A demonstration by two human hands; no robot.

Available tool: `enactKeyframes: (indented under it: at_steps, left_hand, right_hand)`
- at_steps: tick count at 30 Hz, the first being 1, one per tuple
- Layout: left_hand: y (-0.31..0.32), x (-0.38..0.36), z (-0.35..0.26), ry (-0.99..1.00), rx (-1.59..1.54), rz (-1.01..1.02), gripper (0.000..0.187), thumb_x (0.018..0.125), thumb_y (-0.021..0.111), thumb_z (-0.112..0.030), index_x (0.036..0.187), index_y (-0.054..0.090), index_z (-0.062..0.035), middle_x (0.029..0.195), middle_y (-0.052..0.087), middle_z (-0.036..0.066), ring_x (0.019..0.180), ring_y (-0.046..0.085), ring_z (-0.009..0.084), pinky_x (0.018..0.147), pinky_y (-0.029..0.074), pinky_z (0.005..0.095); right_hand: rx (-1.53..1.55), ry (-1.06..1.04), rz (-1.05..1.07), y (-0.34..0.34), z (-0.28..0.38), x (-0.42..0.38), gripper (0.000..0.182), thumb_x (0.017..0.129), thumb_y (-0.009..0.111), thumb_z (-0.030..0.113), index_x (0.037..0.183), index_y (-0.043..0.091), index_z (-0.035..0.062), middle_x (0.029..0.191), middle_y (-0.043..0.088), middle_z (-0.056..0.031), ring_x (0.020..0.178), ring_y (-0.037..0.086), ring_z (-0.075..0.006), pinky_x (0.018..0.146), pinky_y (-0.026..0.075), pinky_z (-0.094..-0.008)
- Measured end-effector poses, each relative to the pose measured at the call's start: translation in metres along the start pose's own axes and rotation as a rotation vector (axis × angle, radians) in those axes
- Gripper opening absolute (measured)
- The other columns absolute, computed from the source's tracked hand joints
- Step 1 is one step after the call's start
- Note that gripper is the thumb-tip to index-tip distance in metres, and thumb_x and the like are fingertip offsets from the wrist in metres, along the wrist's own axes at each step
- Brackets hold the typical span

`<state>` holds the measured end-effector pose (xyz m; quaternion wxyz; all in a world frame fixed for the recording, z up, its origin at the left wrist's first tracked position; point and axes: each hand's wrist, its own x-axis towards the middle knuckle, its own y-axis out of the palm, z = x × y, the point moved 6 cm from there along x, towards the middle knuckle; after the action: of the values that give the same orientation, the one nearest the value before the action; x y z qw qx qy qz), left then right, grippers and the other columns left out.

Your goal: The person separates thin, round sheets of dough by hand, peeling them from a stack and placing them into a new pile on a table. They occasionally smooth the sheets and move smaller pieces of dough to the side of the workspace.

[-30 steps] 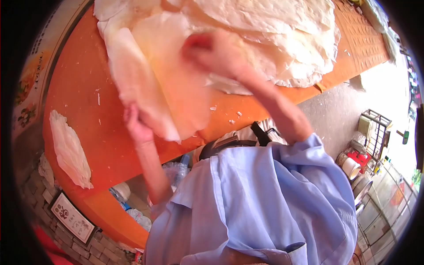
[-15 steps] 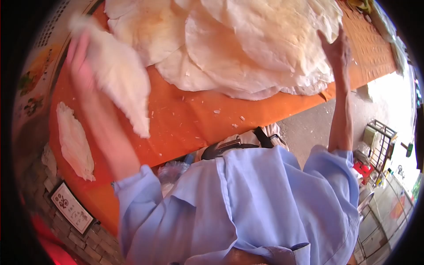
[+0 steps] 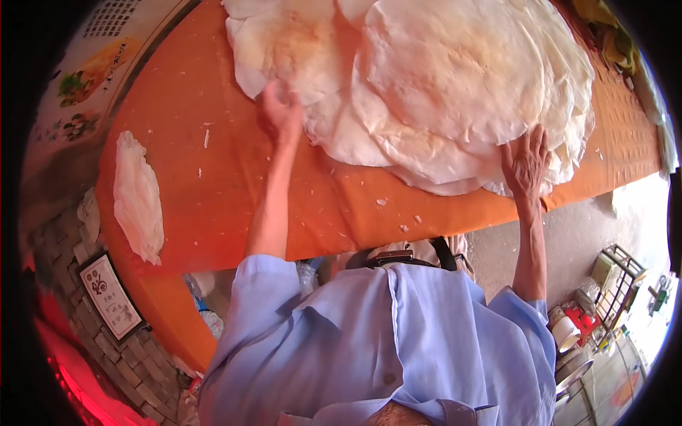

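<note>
A broad pile of thin, pale, lightly browned flatbreads point(image 3: 455, 67) lies overlapped on an orange-covered table. My left hand point(image 3: 280, 112), slightly blurred, is at the lower edge of the left-hand flatbread point(image 3: 298, 46). Its fingers are curled together against that edge, partly hiding the grip. On the right, my right hand point(image 3: 526, 163) rests open, fingers stretched over the near edge of the pile. Away to the left lies a narrow, crumpled flatbread piece point(image 3: 138, 199), apart from both hands.
Small white crumbs dot the orange table cover point(image 3: 206, 206). A framed card with writing point(image 3: 110, 297) stands by the brick paving at lower left. Beyond the table's right side are a metal rack point(image 3: 619, 287) and several containers on the ground. Cloth or bags point(image 3: 611, 39) lie at the far right corner.
My left hand has come in from the far left to the pile; the elongated flatbread piece it carried no longer shows in it. My right hand now lies lower on the pile's edge.
</note>
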<state>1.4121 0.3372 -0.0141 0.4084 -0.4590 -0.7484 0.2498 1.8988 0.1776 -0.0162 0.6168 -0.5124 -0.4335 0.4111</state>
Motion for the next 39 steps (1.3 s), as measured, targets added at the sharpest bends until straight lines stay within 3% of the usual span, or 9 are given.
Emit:
enactKeyframes:
  at_steps: [1, 4, 10, 14, 19, 23, 28, 32, 39]
  left_hand:
    - [-0.008, 0.011, 0.033, -0.135, 0.184, -0.073, 0.034, 0.078, 0.072, -0.019, 0.104, 0.062, 0.0011, 0.102, 0.064, 0.018, 0.097, 0.061, 0.0304, 0.083, 0.051, 0.0397]
    - [0.004, 0.034, 0.094, -0.777, -0.407, 0.125, 0.032, 0.080, 0.072, -0.018, 0.103, 0.059, -0.0007, 0.104, 0.062, 0.015, 0.095, 0.061, 0.0254, 0.073, 0.052, 0.0369]
    - [0.033, 0.048, 0.109, -1.180, -1.198, 0.231, 0.025, 0.083, 0.073, -0.017, 0.100, 0.058, -0.0068, 0.087, 0.059, 0.006, 0.078, 0.058, 0.0198, 0.059, 0.050, 0.0300]
    - [0.040, 0.057, 0.102, -1.105, -0.914, 0.421, 0.031, 0.082, 0.069, -0.011, 0.110, 0.057, -0.0087, 0.097, 0.060, 0.009, 0.083, 0.060, 0.0229, 0.063, 0.055, 0.0356]
    - [-0.019, 0.114, 0.049, -0.646, -1.315, 0.254, 0.047, 0.080, 0.065, 0.000, 0.125, 0.053, -0.0061, 0.119, 0.061, 0.006, 0.109, 0.058, 0.0228, 0.093, 0.048, 0.0366]
    - [-0.111, 0.076, 0.011, -0.672, -1.524, 0.150, 0.041, 0.088, 0.058, -0.002, 0.128, 0.051, -0.0053, 0.120, 0.061, 0.007, 0.110, 0.057, 0.0231, 0.092, 0.050, 0.0385]
    - [-0.136, -0.044, 0.049, -0.911, -1.390, 0.076, 0.038, 0.093, 0.052, -0.005, 0.130, 0.048, -0.0005, 0.123, 0.059, 0.012, 0.111, 0.059, 0.0254, 0.089, 0.054, 0.0408]
    - [-0.135, -0.133, 0.096, -1.073, -1.669, 0.136, 0.039, 0.094, 0.050, -0.007, 0.133, 0.046, -0.0020, 0.125, 0.058, 0.011, 0.112, 0.059, 0.0267, 0.093, 0.052, 0.0431]
    - [-0.147, -0.220, 0.074, -1.277, -1.581, 0.024, 0.040, 0.096, 0.051, -0.018, 0.133, 0.046, -0.0035, 0.129, 0.057, 0.011, 0.113, 0.058, 0.0258, 0.092, 0.052, 0.0427]
  right_hand:
    - [-0.021, 0.013, 0.013, 0.000, 0.003, -0.001, 0.065, 0.086, 0.055, 0.048, 0.135, 0.047, 0.0062, 0.149, 0.030, -0.0258, 0.140, 0.023, -0.0417, 0.105, 0.022, -0.0641]
    - [-0.025, 0.037, 0.077, 0.000, 0.005, 0.001, 0.063, 0.086, 0.053, 0.047, 0.136, 0.047, 0.0075, 0.150, 0.028, -0.0252, 0.141, 0.021, -0.0409, 0.106, 0.021, -0.0648]
    - [0.004, 0.032, 0.101, 0.002, -0.004, 0.005, 0.062, 0.086, 0.055, 0.045, 0.136, 0.047, 0.0098, 0.150, 0.028, -0.0245, 0.141, 0.022, -0.0396, 0.107, 0.022, -0.0623]
    - [0.069, 0.006, 0.105, -0.007, -0.006, 0.009, 0.059, 0.087, 0.058, 0.045, 0.132, 0.052, 0.0078, 0.144, 0.037, -0.0259, 0.137, 0.030, -0.0402, 0.106, 0.026, -0.0580]
    - [-0.055, -0.100, -0.093, -0.063, 0.027, 0.017, 0.041, 0.087, 0.064, 0.038, 0.106, 0.068, 0.0018, 0.118, 0.061, -0.0247, 0.114, 0.055, -0.0405, 0.097, 0.042, -0.0458]
    - [0.216, -0.145, -0.159, -0.105, 0.077, 0.021, 0.030, 0.087, 0.067, 0.029, 0.099, 0.069, 0.0021, 0.106, 0.065, -0.0197, 0.099, 0.063, -0.0335, 0.085, 0.050, -0.0400]
    - [0.929, 0.182, 0.306, -0.063, 0.128, 0.008, 0.031, 0.090, 0.065, 0.030, 0.099, 0.070, 0.0006, 0.088, 0.068, -0.0082, 0.076, 0.064, -0.0146, 0.068, 0.048, -0.0269]
    - [1.490, 0.436, 1.015, 0.019, 0.224, -0.048, 0.055, 0.090, 0.063, 0.040, 0.121, 0.055, -0.0042, 0.095, 0.063, -0.0127, 0.076, 0.065, -0.0182, 0.068, 0.052, -0.0287]
    - [1.551, 0.206, 0.985, 0.040, 0.306, -0.060, 0.044, 0.084, 0.068, 0.036, 0.110, 0.060, 0.0006, 0.085, 0.064, -0.0110, 0.071, 0.064, -0.0200, 0.060, 0.051, -0.0289]
